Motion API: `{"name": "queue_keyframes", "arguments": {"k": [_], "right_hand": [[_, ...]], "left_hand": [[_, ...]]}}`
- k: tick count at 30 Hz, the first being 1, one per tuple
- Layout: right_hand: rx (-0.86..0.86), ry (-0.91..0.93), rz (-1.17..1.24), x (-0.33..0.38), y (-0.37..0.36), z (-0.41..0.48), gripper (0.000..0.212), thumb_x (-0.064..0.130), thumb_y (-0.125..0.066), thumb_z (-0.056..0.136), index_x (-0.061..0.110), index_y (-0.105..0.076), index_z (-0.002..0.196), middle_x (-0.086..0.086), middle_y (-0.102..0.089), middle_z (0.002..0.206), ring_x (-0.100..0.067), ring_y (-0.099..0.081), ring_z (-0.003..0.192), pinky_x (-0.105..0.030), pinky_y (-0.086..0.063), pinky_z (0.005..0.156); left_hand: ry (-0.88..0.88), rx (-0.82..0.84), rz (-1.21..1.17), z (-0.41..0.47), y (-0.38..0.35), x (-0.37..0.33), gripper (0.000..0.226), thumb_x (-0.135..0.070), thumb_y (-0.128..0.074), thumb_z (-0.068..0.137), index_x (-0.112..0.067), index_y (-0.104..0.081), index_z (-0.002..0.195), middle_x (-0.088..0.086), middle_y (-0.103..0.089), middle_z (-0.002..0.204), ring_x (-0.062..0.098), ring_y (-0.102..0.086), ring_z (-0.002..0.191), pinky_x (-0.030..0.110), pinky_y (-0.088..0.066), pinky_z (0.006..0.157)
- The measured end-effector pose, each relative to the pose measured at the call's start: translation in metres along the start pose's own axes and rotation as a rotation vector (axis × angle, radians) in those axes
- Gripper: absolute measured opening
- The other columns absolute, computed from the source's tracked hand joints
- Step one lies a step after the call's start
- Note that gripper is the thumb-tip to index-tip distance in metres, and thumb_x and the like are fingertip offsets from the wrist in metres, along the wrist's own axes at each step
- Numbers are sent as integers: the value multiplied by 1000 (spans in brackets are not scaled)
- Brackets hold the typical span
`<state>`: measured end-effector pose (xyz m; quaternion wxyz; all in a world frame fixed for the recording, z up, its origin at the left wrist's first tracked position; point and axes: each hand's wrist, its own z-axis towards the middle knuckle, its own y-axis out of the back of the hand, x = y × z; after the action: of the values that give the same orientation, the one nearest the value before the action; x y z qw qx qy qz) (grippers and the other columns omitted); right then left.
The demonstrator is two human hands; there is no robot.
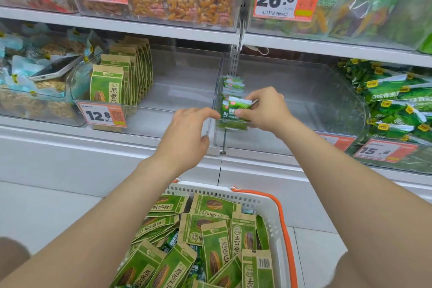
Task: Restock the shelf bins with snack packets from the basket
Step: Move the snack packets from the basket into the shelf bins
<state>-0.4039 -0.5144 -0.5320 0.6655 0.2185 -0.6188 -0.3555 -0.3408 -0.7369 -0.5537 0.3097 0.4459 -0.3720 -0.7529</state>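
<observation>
While right hand (pixel 266 110) pinches green packets (pixel 236 106), left hand (pixel 187 134) touches bin (pixel 304 100) edge

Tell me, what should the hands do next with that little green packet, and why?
Probably lower the small green packet against the row of matching packets standing at the left end of the clear bin, then let go. The right hand pinches it in front of that row, and the left hand rests at the bin's front corner.

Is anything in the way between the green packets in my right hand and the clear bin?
Nothing visible. The right hand holds the green packets at the clear bin's left end, beside the stacked packets; the left hand is off to the side.
</observation>
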Motion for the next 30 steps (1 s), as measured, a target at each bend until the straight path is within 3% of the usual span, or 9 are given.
{"name": "queue_keyframes", "arguments": {"k": [3, 6, 10, 11, 14, 18, 22, 26, 30], "right_hand": [[160, -119, 14, 8, -3, 8, 30, 15, -95, 74, 10, -78, 98, -14, -68, 113, -29, -75, 78, -38, -65, 61], [192, -153, -67, 14, -10, 16, 28, 9, -93, 72, 13, -77, 95, -12, -66, 114, -26, -75, 77, -33, -63, 54], [132, -93, -212, 22, -17, 20, 29, 18, -88, 74, 9, -78, 99, -12, -71, 104, -20, -67, 105, -28, -59, 73], [139, -113, -207, 24, -19, 19, 34, 16, -88, 73, 5, -77, 103, -15, -70, 102, -23, -71, 102, -34, -63, 75], [188, -237, -165, 31, -18, 15, 48, 15, -96, 64, 6, -71, 103, -13, -62, 104, -29, -76, 64, -43, -63, 51], [158, -259, -147, 31, -12, 11, 58, 25, -102, 58, 7, -68, 101, -10, -62, 105, -31, -76, 63, -43, -64, 52], [38, -173, -175, 25, -9, 5, 53, 34, -96, 64, 7, -68, 99, -6, -64, 93, -27, -71, 86, -41, -63, 71], [-101, -23, -187, 27, -5, -11, 27, 31, -74, 86, 15, -67, 105, -7, -65, 106, -29, -58, 107, -34, -48, 76], [-140, 210, -239, 49, -3, -47, 9, 31, -58, 86, 26, -65, 88, 1, -70, 85, -26, -62, 96, -38, -55, 74]], "left_hand": [[13, -9, -8, 3, 2, 3, 53, -8, -64, 93, -39, -62, 136, -7, -65, 135, 25, -46, 131, 29, -32, 104], [21, -12, -20, 3, 3, 3, 54, -9, -62, 93, -41, -63, 137, -8, -66, 135, 23, -45, 131, 30, -34, 104], [30, -10, -30, 3, 5, 1, 61, -3, -57, 91, -42, -63, 137, -10, -67, 134, 20, -44, 130, 29, -36, 102], [33, -9, -28, 3, 6, 0, 61, -3, -57, 91, -42, -63, 137, -11, -67, 134, 20, -44, 130, 29, -37, 101], [41, -9, -37, 3, 5, -1, 62, -2, -57, 90, -43, -63, 137, -11, -68, 131, 20, -44, 130, 31, -41, 97], [42, 2, -44, 5, 3, 0, 63, -3, -58, 90, -44, -62, 137, -9, -69, 130, 20, -44, 132, 35, -46, 97], [29, 11, -39, 3, 3, 2, 63, -4, -58, 90, -43, -61, 139, -10, -66, 136, 21, -43, 133, 34, -43, 101], [-3, 36, -18, 1, 5, 2, 63, -5, -59, 91, -40, -58, 143, -9, -62, 144, 23, -43, 137, 32, -35, 110], [-24, 30, -54, -5, 6, 2, 57, -6, -65, 90, -32, -64, 140, -5, -57, 152, 21, -42, 147, 29, -25, 118]]}}
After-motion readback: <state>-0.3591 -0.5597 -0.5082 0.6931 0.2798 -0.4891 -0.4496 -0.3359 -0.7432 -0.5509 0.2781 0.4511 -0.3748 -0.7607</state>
